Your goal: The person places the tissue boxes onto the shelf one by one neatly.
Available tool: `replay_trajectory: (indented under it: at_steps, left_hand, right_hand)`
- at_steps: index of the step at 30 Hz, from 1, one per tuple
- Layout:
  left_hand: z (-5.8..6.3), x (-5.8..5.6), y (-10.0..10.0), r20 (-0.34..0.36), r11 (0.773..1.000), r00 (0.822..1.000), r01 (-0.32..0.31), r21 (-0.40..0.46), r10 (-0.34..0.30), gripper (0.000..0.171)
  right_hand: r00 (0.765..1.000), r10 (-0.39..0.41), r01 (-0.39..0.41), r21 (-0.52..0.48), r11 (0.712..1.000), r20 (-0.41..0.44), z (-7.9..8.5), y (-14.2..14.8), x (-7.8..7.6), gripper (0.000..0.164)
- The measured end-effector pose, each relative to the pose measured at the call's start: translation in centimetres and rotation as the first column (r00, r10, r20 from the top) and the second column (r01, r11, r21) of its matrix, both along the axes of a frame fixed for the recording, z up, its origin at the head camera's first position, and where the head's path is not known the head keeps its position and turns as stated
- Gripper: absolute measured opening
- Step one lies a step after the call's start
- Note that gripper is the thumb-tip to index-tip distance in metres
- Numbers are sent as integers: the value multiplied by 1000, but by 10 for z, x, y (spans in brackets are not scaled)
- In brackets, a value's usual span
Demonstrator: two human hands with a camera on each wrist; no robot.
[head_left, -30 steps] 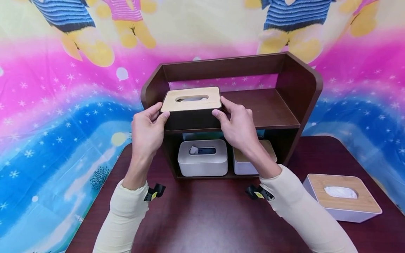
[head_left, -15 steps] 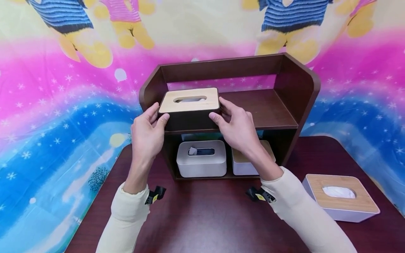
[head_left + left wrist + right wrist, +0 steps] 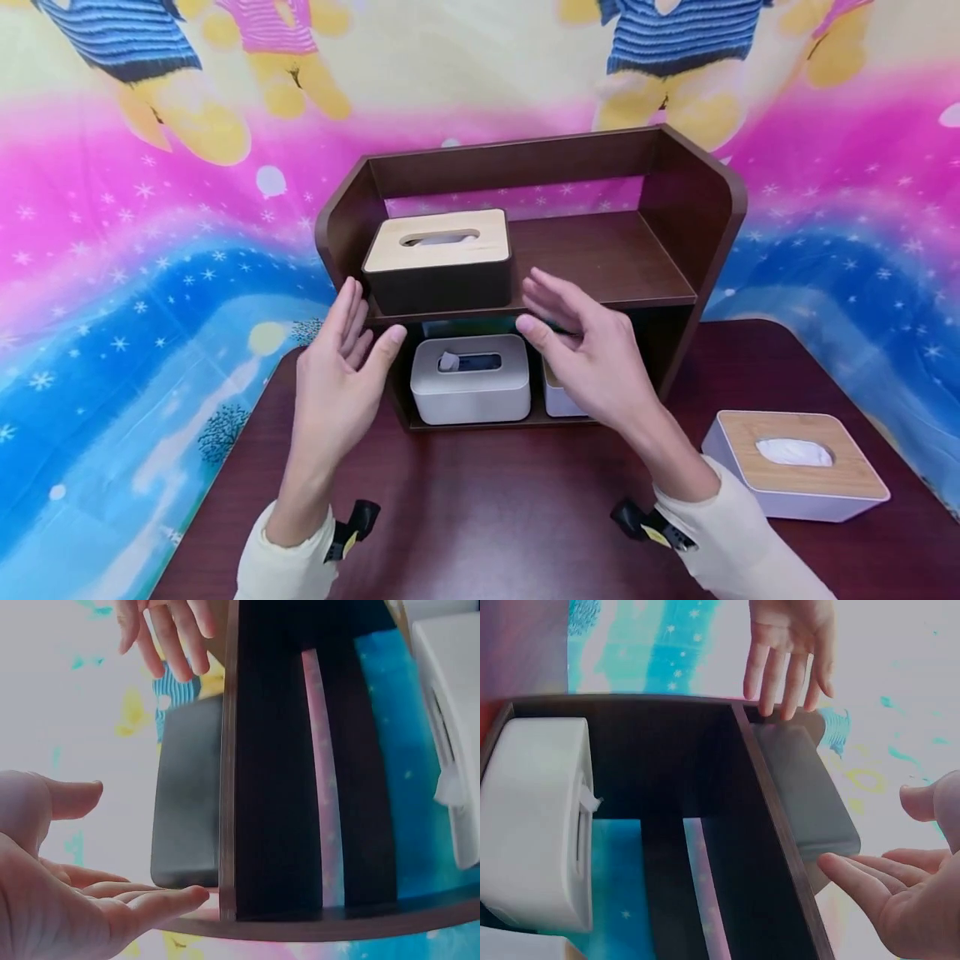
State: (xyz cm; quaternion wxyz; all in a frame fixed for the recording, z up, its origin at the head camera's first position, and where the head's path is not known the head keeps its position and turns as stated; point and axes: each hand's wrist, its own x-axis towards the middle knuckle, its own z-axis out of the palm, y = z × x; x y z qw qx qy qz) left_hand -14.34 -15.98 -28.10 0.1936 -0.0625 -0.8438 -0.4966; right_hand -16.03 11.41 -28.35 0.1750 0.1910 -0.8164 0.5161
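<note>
A black tissue box (image 3: 442, 287) with a pale wooden lid sits on the left part of the upper shelf of a dark brown desk shelf (image 3: 615, 258). My left hand (image 3: 337, 387) is held off the box's front left corner, fingers straight and thumb apart. On the other side, my right hand (image 3: 592, 350) hovers in front of the shelf edge, fingers extended and holding nothing. The left wrist view shows the black box (image 3: 187, 795) between both hands, left fingertips close by its end. In the right wrist view the right fingertips (image 3: 832, 862) are near its other end.
On the lower shelf stand a grey-white tissue box (image 3: 471, 400) and a wood-lidded white box (image 3: 562, 400), partly hidden by my right hand. Another white tissue box (image 3: 802, 492) with a bamboo lid is on the table (image 3: 480, 517) at right. A printed cloth (image 3: 225, 333) hangs behind.
Both hands have let go of the black tissue box and drawn back toward me, moving down and apart from it. The box stays on the upper shelf; the view has shifted slightly.
</note>
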Motion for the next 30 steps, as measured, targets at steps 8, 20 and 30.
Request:
replay_trajectory:
  at_steps: [8, 20, 30]
  left_hand:
    - [-21, 21, 13, -25, 998, 999, 30, -54, -32, 81]
    - [-61, 22, 42, 37, 982, 993, 120, -144, -116, 79]
    - [-99, 13, 76, 81, 953, 971, 238, -187, -227, 81]
  right_hand:
    - [999, -1, -1, 42, 999, 43, -27, 13, 30, 54]
    - [996, -39, 35, 43, 998, 85, -76, 28, 39, 49]
    - [980, -172, 152, 182, 971, 98, -108, 65, 44, 53]
